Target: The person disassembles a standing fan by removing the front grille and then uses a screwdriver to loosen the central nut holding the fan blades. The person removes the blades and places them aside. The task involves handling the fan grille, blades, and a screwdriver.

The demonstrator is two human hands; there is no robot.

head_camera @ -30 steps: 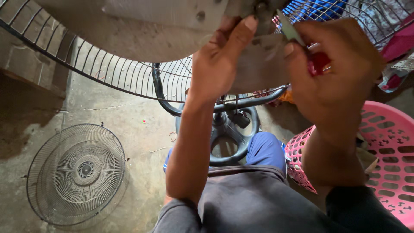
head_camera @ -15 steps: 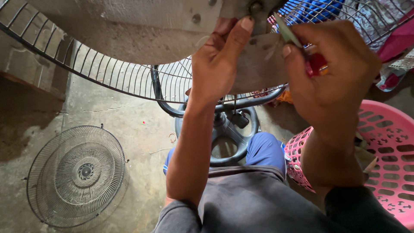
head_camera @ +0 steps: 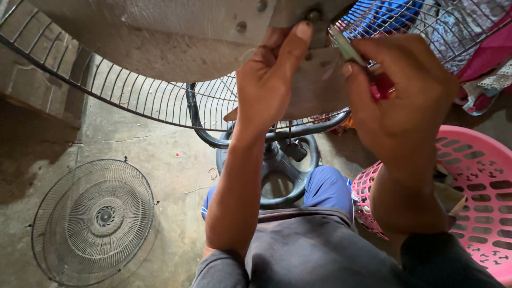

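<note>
Far to the left of the fan blade [head_camera: 176,37], down on the concrete floor [head_camera: 160,176], lies the loose front grille [head_camera: 93,221]. The blade itself fills the top of my view, inside the rear guard [head_camera: 122,98]. My left hand [head_camera: 269,88] presses flat against the blade near its hub, fingers together, bracing it. Just right of that, my right hand [head_camera: 400,101] is curled shut around red-handled pliers [head_camera: 362,66], their tip at the hub fastener. I judge I'm working that fastener; next calls for a steady twist while the blade stays pinned. Further right sits a pink basket [head_camera: 480,181].
</note>
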